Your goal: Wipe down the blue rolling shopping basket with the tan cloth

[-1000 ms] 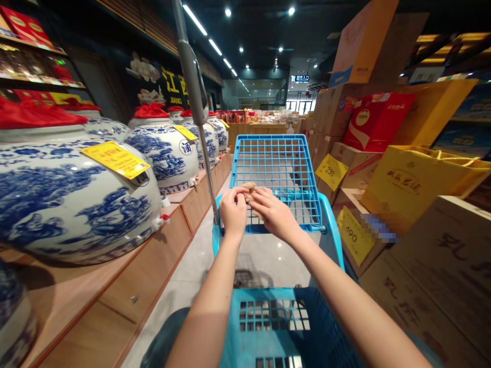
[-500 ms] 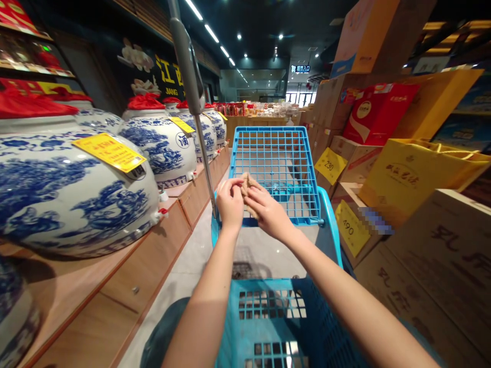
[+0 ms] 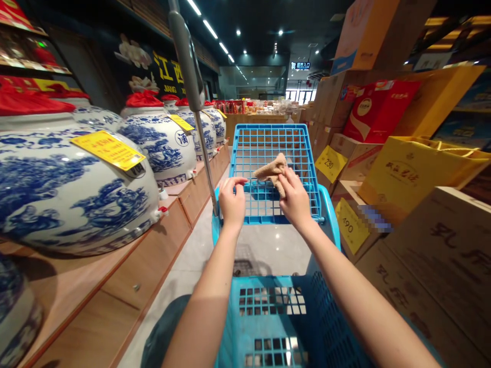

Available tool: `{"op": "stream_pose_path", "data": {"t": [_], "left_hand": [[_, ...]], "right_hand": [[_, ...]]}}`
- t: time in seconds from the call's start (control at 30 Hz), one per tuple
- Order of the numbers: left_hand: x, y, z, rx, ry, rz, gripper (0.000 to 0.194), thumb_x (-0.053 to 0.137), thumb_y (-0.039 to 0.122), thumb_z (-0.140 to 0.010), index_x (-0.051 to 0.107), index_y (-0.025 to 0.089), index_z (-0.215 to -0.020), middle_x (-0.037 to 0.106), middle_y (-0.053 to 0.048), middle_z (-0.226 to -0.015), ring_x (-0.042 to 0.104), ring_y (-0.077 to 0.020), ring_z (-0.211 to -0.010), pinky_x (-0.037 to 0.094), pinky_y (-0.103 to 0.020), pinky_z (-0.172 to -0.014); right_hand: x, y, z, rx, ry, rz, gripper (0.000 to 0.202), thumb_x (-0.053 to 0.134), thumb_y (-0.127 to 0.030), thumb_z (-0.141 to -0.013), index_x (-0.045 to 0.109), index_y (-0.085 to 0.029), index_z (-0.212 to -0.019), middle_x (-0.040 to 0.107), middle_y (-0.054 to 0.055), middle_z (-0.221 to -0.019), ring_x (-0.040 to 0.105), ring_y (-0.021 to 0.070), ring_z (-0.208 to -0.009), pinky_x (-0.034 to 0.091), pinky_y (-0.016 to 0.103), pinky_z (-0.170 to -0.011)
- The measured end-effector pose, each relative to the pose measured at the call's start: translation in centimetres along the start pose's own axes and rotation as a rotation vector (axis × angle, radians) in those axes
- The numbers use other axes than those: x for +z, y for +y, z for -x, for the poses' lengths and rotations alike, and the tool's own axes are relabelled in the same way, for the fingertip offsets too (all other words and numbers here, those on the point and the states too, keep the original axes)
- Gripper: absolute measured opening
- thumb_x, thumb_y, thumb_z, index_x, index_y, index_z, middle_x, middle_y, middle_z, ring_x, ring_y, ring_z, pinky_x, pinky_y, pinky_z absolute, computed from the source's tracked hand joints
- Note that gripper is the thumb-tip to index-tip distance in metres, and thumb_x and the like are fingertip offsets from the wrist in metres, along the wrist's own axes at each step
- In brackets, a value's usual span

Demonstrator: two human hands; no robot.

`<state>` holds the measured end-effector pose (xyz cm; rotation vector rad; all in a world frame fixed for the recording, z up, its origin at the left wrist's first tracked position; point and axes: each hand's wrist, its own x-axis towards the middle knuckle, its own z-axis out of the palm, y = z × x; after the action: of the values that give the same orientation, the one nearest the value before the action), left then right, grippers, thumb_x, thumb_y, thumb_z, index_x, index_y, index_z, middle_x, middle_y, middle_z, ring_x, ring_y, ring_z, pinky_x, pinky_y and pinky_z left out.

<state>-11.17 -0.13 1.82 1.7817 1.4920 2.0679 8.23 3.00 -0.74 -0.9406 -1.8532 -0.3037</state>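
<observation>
A tan-brown cloth [image 3: 273, 169] hangs from my right hand [image 3: 296, 198], bunched between its closed fingers and thumb. Its loose folds spread out to the left, in front of the blue grid panel [image 3: 307, 168] of the shopping cart. My left hand [image 3: 232, 203] is just left of the cloth, apart from it, near the panel's lower left corner. Nothing shows in that hand; its fingers are loosely curled, with a gap between index finger and thumb. Below both forearms sits the cart's lower blue basket [image 3: 268, 318].
Large blue-and-white jars [image 3: 69, 189] with red cloth tops line a wooden ledge [image 3: 169, 240] at left. Stacked cartons [image 3: 433, 255] and a yellow bag [image 3: 414, 174] crowd the right side. A grey pole [image 3: 186, 61] rises at the cart's left.
My right hand has moved right and slightly up with the cloth, away from my left hand. The cloth has come away from my left hand, which stays in about the same place.
</observation>
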Motion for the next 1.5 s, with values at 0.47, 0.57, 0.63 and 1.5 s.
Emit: {"op": "stream_pose_path", "data": {"t": [0.47,0.57,0.63,1.5], "left_hand": [[0.2,-0.6,0.1,0.060,-0.116,-0.109,0.029,0.047,0.009,-0.087,0.073,0.024,-0.085,0.076,-0.004,-0.096,0.066,-0.0247,-0.101,0.048,-0.038,-0.098],[0.3,-0.4,0.2,0.061,-0.116,-0.111,0.030,0.047,0.009,-0.087,0.073,0.024,-0.086,0.076,-0.004,-0.096,0.066,-0.0242,-0.102,0.049,-0.037,-0.098],[0.4,-0.4,0.2,0.075,-0.103,-0.106,0.030,0.047,0.009,-0.087,0.073,0.023,-0.086,0.076,-0.004,-0.096,0.067,-0.0238,-0.101,0.049,-0.037,-0.098],[0.6,-0.6,0.3,0.128,-0.105,-0.078,0.027,0.049,0.013,-0.087,0.073,0.023,-0.083,0.076,-0.005,-0.093,0.068,-0.0242,-0.097,0.050,-0.038,-0.097]], "right_hand": [[-0.7,0.4,-0.7,0.026,-0.057,-0.020,0.059,0.049,0.002,-0.083,0.068,-0.018,-0.135,0.057,0.013,-0.155,0.039,0.0285,-0.155,0.029,0.060,-0.129],[-0.9,0.9,-0.4,0.118,0.023,-0.006,0.067,0.049,0.003,-0.079,0.064,-0.017,-0.141,0.051,0.013,-0.160,0.033,0.0289,-0.158,0.029,0.059,-0.130],[0.0,-0.2,0.1,0.068,-0.008,-0.022,0.070,0.052,0.002,-0.077,0.062,-0.016,-0.144,0.050,0.013,-0.161,0.031,0.0290,-0.159,0.032,0.056,-0.130],[2.5,-4.0,0.4,-0.129,-0.147,0.001,0.052,0.048,-0.003,-0.088,0.065,-0.011,-0.136,0.056,0.018,-0.154,0.044,0.0275,-0.152,0.039,0.048,-0.127]]}}
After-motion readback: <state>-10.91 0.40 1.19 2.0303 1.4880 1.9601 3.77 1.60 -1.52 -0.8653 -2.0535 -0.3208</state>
